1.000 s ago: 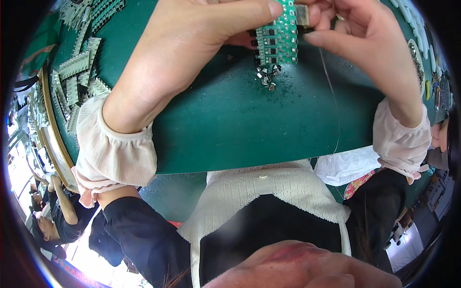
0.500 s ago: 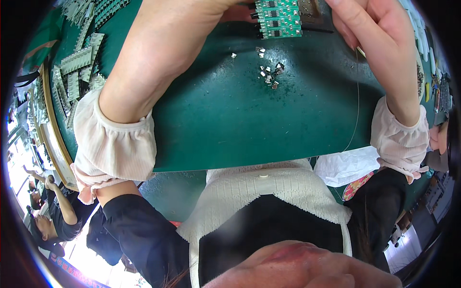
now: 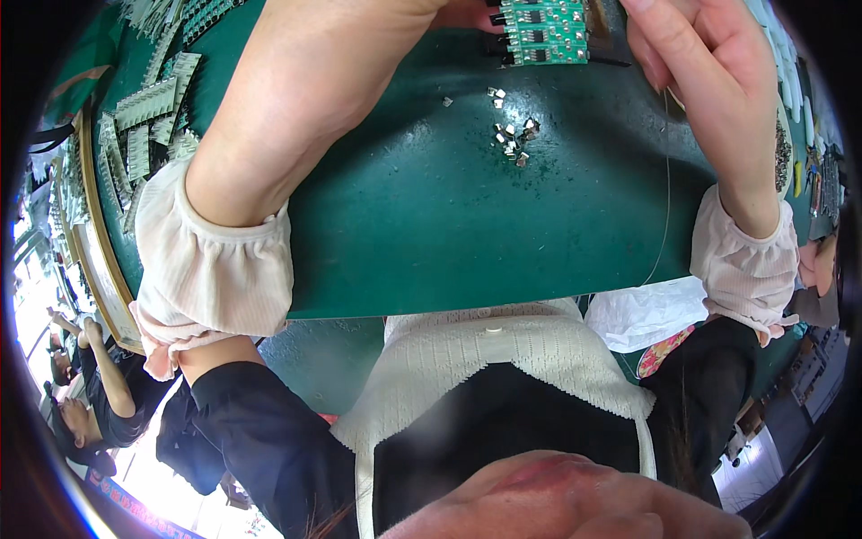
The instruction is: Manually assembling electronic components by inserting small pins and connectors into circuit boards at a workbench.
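Observation:
A green circuit board panel (image 3: pixel 544 32) with rows of small black chips lies at the top of the view, partly cut off by the upper edge. My left hand (image 3: pixel 467 14) reaches in from the left, its fingertips closed at the board's left edge; most of its fingers are out of view. My right hand (image 3: pixel 696 40) is right of the board, fingers curled. A thin wire (image 3: pixel 668 180) trails from under it toward the table's front edge. A thin dark rod (image 3: pixel 611 62) sticks out between board and right hand. Small silvery metal pieces (image 3: pixel 512 139) lie scattered below the board.
Pale toothed strips (image 3: pixel 148 103) are heaped on the green table (image 3: pixel 467 242) at the left, with more boards (image 3: pixel 205 18) behind. A round dish (image 3: pixel 784 148) stands beyond my right wrist. A white plastic bag (image 3: pixel 648 314) hangs below the table edge. Another person (image 3: pixel 103 395) sits far left.
My left hand and the circuit board have shifted a little to the right, closer to my right hand. My right hand has barely moved.

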### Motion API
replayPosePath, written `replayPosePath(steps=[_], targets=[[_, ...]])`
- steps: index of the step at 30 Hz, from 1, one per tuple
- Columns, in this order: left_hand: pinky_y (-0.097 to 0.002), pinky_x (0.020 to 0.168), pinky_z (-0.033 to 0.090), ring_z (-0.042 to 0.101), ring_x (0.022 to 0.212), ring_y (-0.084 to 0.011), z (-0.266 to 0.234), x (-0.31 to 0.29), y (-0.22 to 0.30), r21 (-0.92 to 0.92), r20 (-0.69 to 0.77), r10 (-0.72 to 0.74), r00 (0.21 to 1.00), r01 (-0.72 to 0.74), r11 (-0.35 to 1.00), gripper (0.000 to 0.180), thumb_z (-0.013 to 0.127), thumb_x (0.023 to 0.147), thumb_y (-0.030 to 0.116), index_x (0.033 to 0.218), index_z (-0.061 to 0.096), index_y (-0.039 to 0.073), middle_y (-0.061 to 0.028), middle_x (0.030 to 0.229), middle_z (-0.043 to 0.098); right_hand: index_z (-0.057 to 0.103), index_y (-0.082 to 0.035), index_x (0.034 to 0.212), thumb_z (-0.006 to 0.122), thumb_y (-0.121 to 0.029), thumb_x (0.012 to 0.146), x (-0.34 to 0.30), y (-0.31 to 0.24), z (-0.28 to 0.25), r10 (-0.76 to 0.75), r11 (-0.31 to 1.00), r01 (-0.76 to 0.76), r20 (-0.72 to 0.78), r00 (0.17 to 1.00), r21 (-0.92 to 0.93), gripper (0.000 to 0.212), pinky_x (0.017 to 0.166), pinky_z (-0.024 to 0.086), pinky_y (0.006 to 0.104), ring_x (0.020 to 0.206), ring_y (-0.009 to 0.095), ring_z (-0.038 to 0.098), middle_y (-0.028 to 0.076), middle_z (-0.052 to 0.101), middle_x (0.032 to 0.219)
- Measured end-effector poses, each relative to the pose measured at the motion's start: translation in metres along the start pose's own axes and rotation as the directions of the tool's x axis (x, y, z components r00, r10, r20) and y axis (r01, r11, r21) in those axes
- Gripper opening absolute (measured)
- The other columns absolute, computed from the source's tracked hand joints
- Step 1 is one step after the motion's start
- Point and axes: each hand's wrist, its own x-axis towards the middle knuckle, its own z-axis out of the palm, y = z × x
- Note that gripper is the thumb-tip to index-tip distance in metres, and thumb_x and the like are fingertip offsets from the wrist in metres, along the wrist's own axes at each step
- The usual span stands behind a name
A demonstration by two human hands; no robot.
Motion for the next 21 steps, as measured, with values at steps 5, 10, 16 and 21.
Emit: replayPosePath(steps=[5, 10, 16, 21], targets=[[-0.0215, 0.068, 0.055, 0.07, 0.084, -0.0096, 0.015, -0.004, 0.003, 0.077, -0.115, 0.04, 0.993, -0.031, 0.997, 0.031, 0.07, 0.096, 0.003, 0.123, 0.055, 0.002, -0.008, 0.102, 0.073, 0.05, -0.003, 0.106, 0.058, -0.007, 0.104, 0.001, -0.006, 0.006, 0.001, 1.0, -0.002, -0.007, 1.0, -0.016, 0.009, 0.047, 0.035, 0.0182, 0.052, 0.003, 0.048, -0.002, 0.055, 0.066], [-0.0196, 0.066, 0.053, 0.069, 0.082, -0.0084, 0.001, -0.002, -0.005, 0.134, -0.067, 0.071, 0.995, -0.061, 0.989, 0.034, 0.071, 0.095, 0.004, 0.125, 0.055, 0.002, -0.0087, 0.103, 0.074, 0.057, -0.001, 0.103, 0.064, -0.002, 0.1, 0.002, -0.017, 0.002, 0.114, 0.98, -0.112, -0.003, 0.993, 0.164, 0.008, 0.049, 0.038, 0.018, 0.054, 0.003, 0.051, 0.0, 0.06, 0.07], [-0.022, 0.07, 0.055, 0.069, 0.086, -0.0099, 0.0, -0.008, 0.009, -0.177, 0.043, -0.189, 0.981, 0.193, 0.965, 0.031, 0.071, 0.095, 0.004, 0.12, 0.055, 0.002, -0.0097, 0.105, 0.073, 0.062, -0.003, 0.1, 0.068, -0.002, 0.096, -0.001, -0.004, -0.016, 0.16, 0.978, -0.169, 0.084, 0.983, 0.118, 0.007, 0.053, 0.038, 0.0185, 0.065, 0.001, 0.054, -0.003, 0.063, 0.077], [-0.0254, 0.077, 0.058, 0.07, 0.089, -0.0131, 0.015, -0.01, 0.007, -0.022, -0.105, -0.115, 0.988, 0.113, 0.993, 0.029, 0.07, 0.095, 0.002, 0.119, 0.054, 0.001, -0.0115, 0.107, 0.073, 0.067, -0.005, 0.097, 0.071, -0.001, 0.092, -0.007, 0.016, -0.032, 0.197, 0.979, -0.17, 0.292, 0.936, -0.117, 0.008, 0.056, 0.038, 0.0188, 0.075, 0.0, 0.057, -0.005, 0.065, 0.083]])
